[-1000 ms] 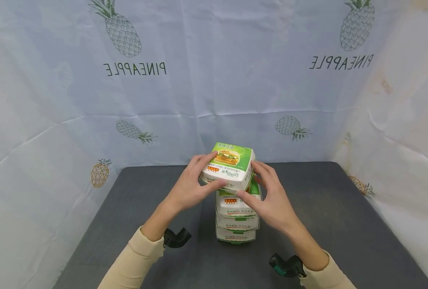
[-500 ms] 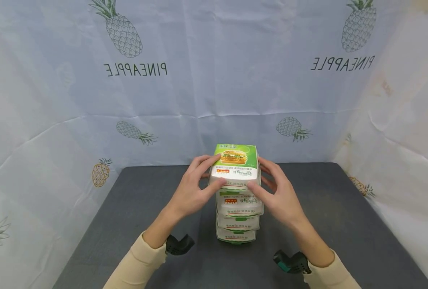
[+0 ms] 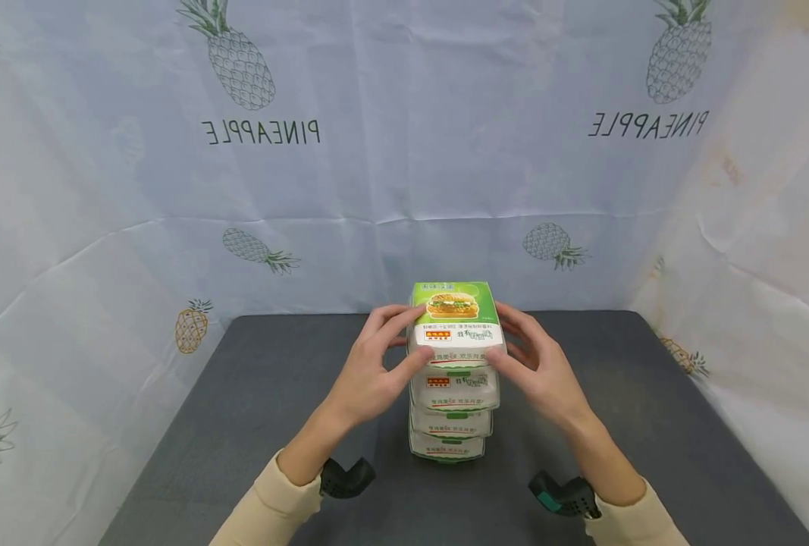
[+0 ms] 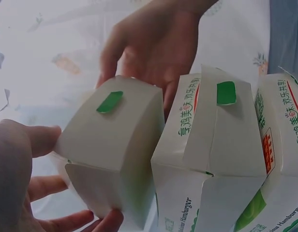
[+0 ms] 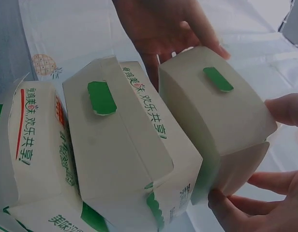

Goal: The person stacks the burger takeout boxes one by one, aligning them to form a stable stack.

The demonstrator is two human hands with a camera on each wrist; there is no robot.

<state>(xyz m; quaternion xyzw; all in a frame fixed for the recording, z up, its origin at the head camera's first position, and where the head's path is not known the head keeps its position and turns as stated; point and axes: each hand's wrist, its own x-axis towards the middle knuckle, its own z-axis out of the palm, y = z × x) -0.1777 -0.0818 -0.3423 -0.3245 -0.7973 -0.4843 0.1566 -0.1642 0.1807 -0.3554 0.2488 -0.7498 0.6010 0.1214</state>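
A green and white cardboard hamburger box (image 3: 455, 322) with a burger picture on its lid is held between both hands at the top of a stack. My left hand (image 3: 370, 371) grips its left side, thumb at the front edge. On the right side my right hand (image 3: 544, 371) grips it the same way. Below it stand three like boxes, the upper one (image 3: 455, 390) with its front showing. In the left wrist view the held box (image 4: 112, 128) is very close to the box beneath (image 4: 212, 140); contact is unclear. The right wrist view shows fingertips on the held box (image 5: 216, 101).
The stack stands on a dark grey table (image 3: 295, 364), slightly uneven from box to box. A white cloth (image 3: 404, 152) with pineapple prints hangs behind and at both sides. Black wrist devices (image 3: 346, 478) sit on both wrists.
Both hands have moved the top box to the right and down over the stack. It was skewed and tilted a second ago and now faces squarely forward. The lower boxes stay nearly still.
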